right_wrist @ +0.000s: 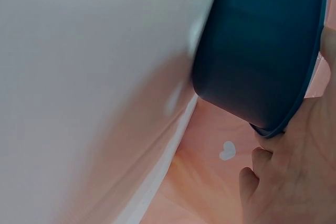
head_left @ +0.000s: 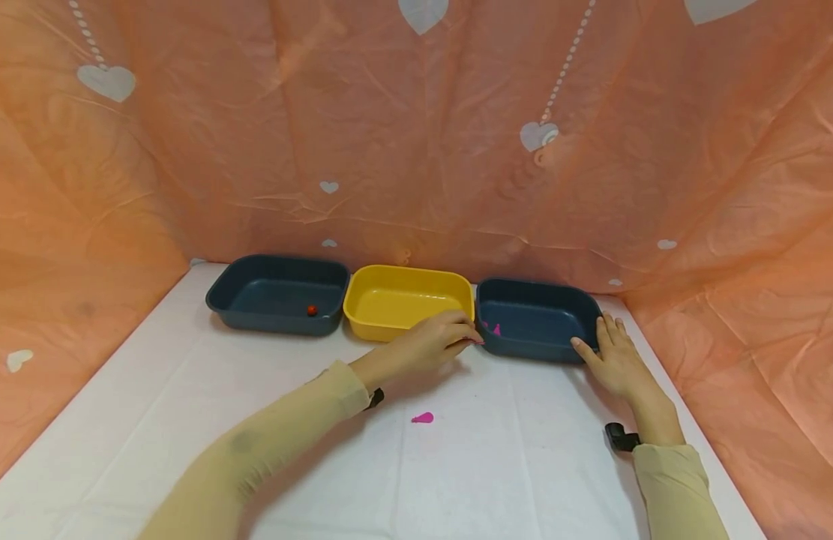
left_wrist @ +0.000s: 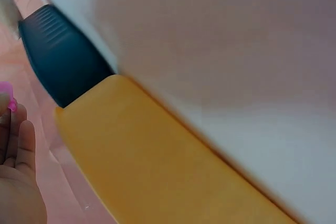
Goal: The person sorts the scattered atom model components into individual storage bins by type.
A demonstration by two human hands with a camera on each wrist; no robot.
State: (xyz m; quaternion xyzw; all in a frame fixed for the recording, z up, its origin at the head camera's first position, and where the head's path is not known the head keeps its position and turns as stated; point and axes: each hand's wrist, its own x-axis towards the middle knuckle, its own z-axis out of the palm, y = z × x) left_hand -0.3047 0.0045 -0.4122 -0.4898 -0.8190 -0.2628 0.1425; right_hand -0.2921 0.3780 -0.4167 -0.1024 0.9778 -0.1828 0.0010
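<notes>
My left hand (head_left: 435, 336) pinches a small pink piece (left_wrist: 10, 103) between thumb and fingers, at the near left corner of the right-hand dark blue tray (head_left: 531, 349). Inside that tray, by its left wall, lie pink bits (head_left: 497, 329). My right hand (head_left: 617, 364) rests against the tray's right end, its thumb at the front rim and its fingers extended along the side. Another pink piece (head_left: 423, 418), rounded at one end and narrow at the other, lies on the white cloth nearer to me.
A yellow tray (head_left: 372, 331) stands in the middle of the row, partly behind my left hand. Left of it, a second dark blue tray (head_left: 274, 321) holds a small red ball (head_left: 312, 310). An orange curtain (head_left: 416, 150) with pale hearts hangs close behind the trays.
</notes>
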